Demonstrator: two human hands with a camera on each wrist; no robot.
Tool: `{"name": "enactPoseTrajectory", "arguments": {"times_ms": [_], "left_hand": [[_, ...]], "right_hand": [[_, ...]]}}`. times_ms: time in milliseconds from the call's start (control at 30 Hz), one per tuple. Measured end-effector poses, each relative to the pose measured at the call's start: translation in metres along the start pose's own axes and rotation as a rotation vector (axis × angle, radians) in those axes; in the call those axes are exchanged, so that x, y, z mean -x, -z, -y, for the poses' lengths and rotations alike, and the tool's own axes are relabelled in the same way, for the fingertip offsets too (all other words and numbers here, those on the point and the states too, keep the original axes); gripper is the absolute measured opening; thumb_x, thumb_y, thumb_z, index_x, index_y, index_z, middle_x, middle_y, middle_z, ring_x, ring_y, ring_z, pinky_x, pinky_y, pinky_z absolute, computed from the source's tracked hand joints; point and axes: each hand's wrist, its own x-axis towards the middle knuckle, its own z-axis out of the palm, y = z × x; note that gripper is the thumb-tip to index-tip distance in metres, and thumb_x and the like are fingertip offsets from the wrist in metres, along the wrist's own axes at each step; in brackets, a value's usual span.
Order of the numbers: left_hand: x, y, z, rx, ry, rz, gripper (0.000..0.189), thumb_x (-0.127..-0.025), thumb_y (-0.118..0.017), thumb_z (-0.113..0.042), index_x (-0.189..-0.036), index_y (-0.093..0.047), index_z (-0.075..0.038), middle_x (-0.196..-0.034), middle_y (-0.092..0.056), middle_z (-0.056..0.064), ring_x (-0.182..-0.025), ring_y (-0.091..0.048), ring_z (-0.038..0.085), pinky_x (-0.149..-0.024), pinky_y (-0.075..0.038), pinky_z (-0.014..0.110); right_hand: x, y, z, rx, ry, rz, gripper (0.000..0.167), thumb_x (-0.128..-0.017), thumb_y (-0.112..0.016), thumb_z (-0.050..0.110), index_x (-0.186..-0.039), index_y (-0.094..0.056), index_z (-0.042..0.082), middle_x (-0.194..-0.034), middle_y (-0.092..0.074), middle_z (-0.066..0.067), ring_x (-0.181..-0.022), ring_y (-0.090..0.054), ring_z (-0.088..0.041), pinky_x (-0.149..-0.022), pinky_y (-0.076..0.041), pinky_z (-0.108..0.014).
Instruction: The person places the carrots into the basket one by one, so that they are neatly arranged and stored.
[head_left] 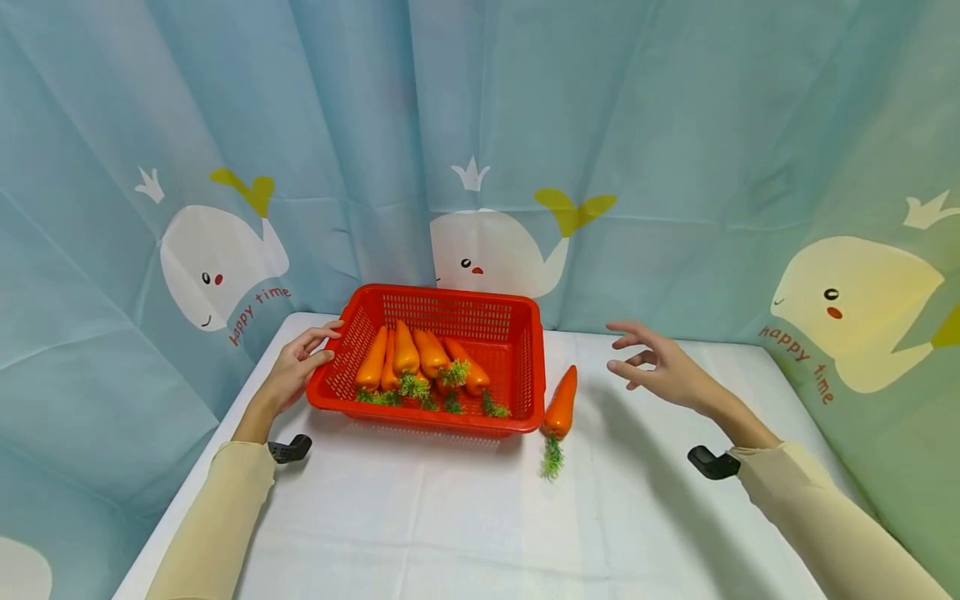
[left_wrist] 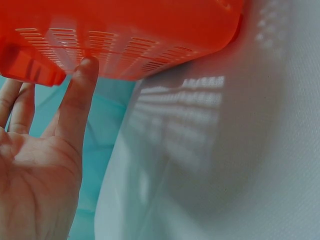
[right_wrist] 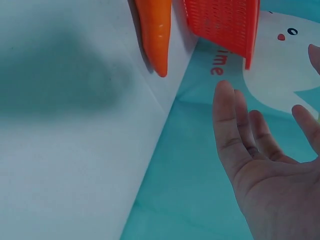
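Note:
A red plastic basket [head_left: 528, 367] with slotted walls stands toward the back of the table. Inside its left part lie several orange carrots [head_left: 406, 350] with frilly green tops. My left hand [head_left: 294, 367] holds the basket's left rim; in the left wrist view one digit lies against the slotted outer wall, while other fingers pass behind the rim. A single carrot [head_left: 562, 404] rests on the table just right of the basket, its tip pointing to the back. My right hand [head_left: 663, 367] hovers right of that carrot, fingers spread and slightly bent, holding nothing.
White cloth covers the table [head_left: 450, 517]. Behind it and at both sides hangs a light blue curtain [head_left: 675, 167] printed with white whales. Black wrist cameras [head_left: 714, 462] sit at both cuffs. The right arm casts a shadow on the cloth.

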Motion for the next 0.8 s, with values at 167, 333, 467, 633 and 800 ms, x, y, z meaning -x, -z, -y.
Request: {"name": "enactPoseTrajectory", "arguments": {"times_ms": [167, 333, 467, 633, 800], "left_hand": [[0.0, 0.0, 0.0, 0.001, -0.008, 0.005, 0.027, -0.104, -0.058, -0.007, -0.13, -0.054, 0.001, -0.164, -0.034, 0.011, -0.133, -0.048, 0.013, -0.091, -0.057, 0.029], [0.0, 0.001, 0.003, 0.007, -0.02, 0.009, 0.027, -0.104, -0.057, -0.005, -0.129, -0.053, 0.003, -0.162, -0.036, 0.01, -0.136, -0.046, 0.013, -0.092, -0.056, 0.028], [0.0, 0.0, 0.003, 0.005, -0.014, 0.006, 0.027, -0.104, -0.057, -0.005, -0.129, -0.053, 0.002, -0.162, -0.036, 0.01, -0.134, -0.047, 0.013, -0.092, -0.056, 0.027], [0.0, -0.001, 0.002, 0.015, -0.01, 0.004, 0.025, -0.103, -0.058, -0.005, -0.128, -0.056, -0.001, -0.161, -0.038, 0.008, -0.137, -0.044, 0.015, -0.092, -0.056, 0.028], [0.0, 0.0, 0.0, 0.01, -0.017, 0.007, 0.025, -0.104, -0.057, -0.005, -0.128, -0.057, -0.001, -0.161, -0.039, 0.006, -0.139, -0.044, 0.016, -0.092, -0.057, 0.027]], "right_hand": [[0.0, -0.006, -0.005, -0.016, -0.016, -0.001, 0.063, -0.099, -0.071, 0.023, -0.155, -0.042, 0.017, -0.137, -0.053, -0.021, -0.101, -0.068, -0.029, -0.076, -0.063, -0.042], [-0.002, -0.018, -0.01, -0.052, -0.05, 0.006, 0.061, -0.098, -0.072, 0.024, -0.152, -0.045, 0.014, -0.139, -0.051, -0.025, -0.105, -0.066, -0.038, -0.076, -0.062, -0.045], [-0.005, -0.032, -0.014, -0.069, -0.101, 0.005, 0.061, -0.097, -0.074, 0.026, -0.15, -0.047, 0.013, -0.14, -0.051, -0.027, -0.103, -0.067, -0.038, -0.076, -0.062, -0.049], [-0.011, -0.047, -0.02, -0.109, -0.15, 0.022, 0.058, -0.098, -0.072, 0.019, -0.149, -0.046, 0.009, -0.14, -0.046, -0.035, -0.098, -0.065, -0.045, -0.073, -0.062, -0.051], [-0.015, -0.061, -0.026, -0.117, -0.195, 0.038, 0.059, -0.098, -0.071, 0.02, -0.149, -0.045, 0.006, -0.14, -0.042, -0.037, -0.09, -0.066, -0.043, -0.07, -0.062, -0.051]]}}
